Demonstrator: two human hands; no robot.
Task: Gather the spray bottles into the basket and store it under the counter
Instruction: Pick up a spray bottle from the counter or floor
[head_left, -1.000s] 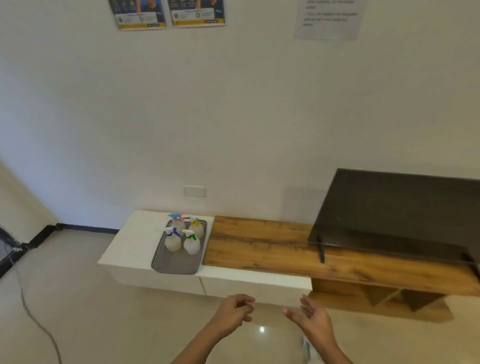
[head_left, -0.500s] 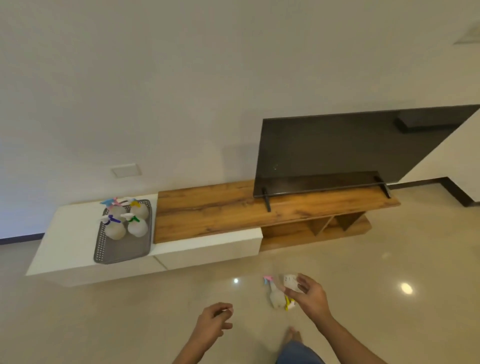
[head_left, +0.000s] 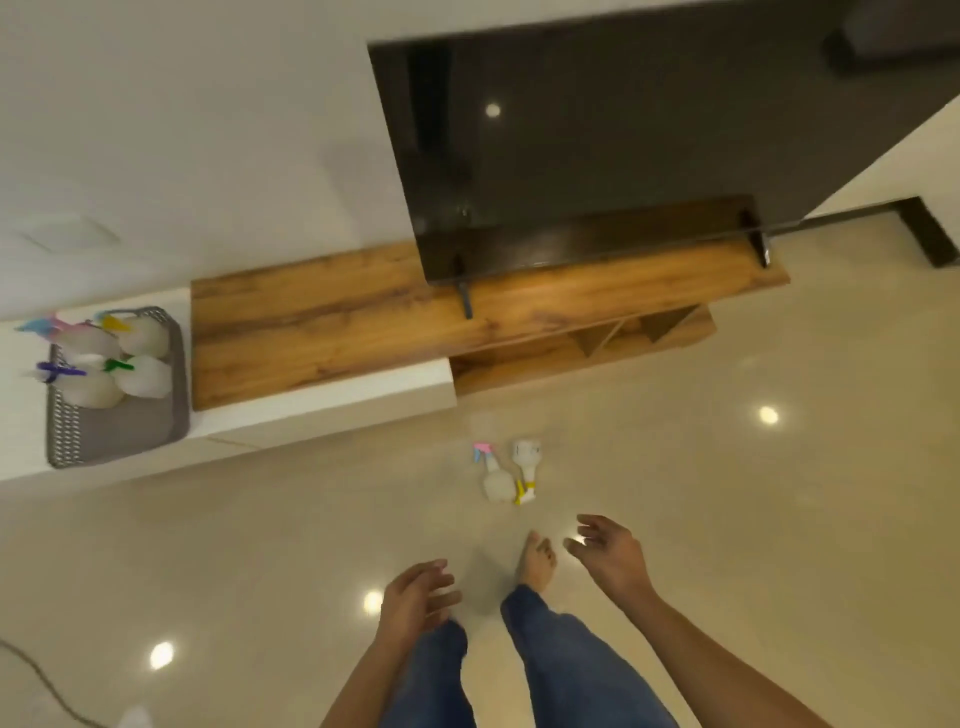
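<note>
Step in hand, by judgement: collecting the stray bottles. Two spray bottles are lying on the floor in front of the counter, touching or nearly so: one with a pink-and-blue trigger, one with a yellow trigger lying the opposite way round. The basket is sitting at the left end of the counter's white section, close to its front edge, holding four bottles upright.

The right hand is hovering near the floor bottles, fingers spread and loosely bent, holding nothing. The left hand is hanging above the knee, fingers relaxed, also empty.

The next move calls for bending low and taking each bottle by its body or neck, one per hand, then carrying both left to the basket.

Also present: a television standing on the wooden section of the counter, open shelving beneath it, a bare foot just short of the bottles, and a cable at the lower left. Nothing is obstructing the reach.
</note>
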